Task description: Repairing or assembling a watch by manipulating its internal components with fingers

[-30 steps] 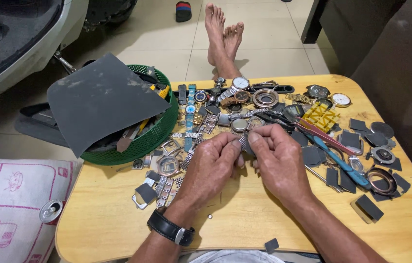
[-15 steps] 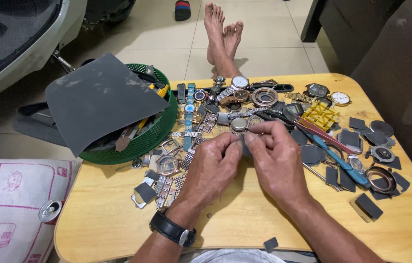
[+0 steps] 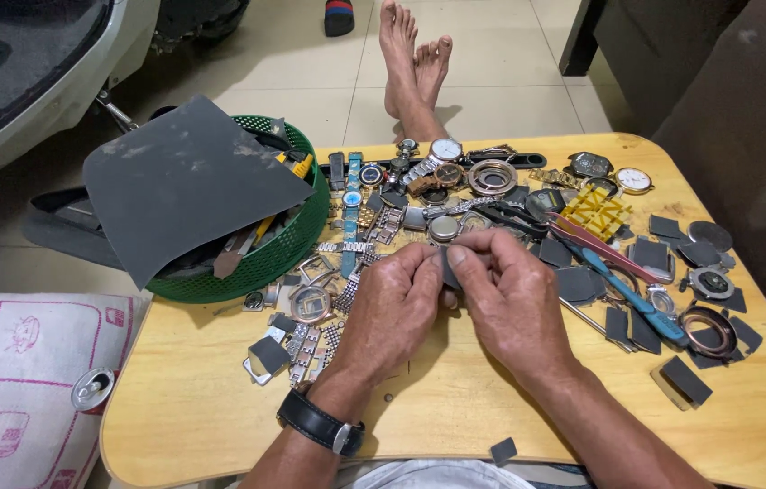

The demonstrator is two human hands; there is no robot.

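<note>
Right now my left hand (image 3: 394, 303) and right hand (image 3: 512, 299) meet over the middle of the wooden surface (image 3: 202, 407), fingertips pressed together on a small dark piece (image 3: 449, 270) held just above the spread of watch parts. Both hands pinch it between thumb and forefinger; I cannot tell exactly what it is, only that it is flat, grey and mostly hidden by my fingers.

To do this well, I judge I should keep both wrists low and close to the surface, so that if the piece slips it falls only a little way. The grip should stay light and at the edges, with my thumbs steadying rather than squeezing. It helps to keep clear of the tweezers (image 3: 600, 249) and the blue tool (image 3: 636, 299) lying just right of my hand.

To my left a green basket (image 3: 301, 240) holds tools under a dark sandpaper sheet (image 3: 184, 186).

Compared with half a second ago, my hands sit in nearly the same spot, fingers drawn slightly closer over the piece; nothing else on the surface has shifted.
</note>
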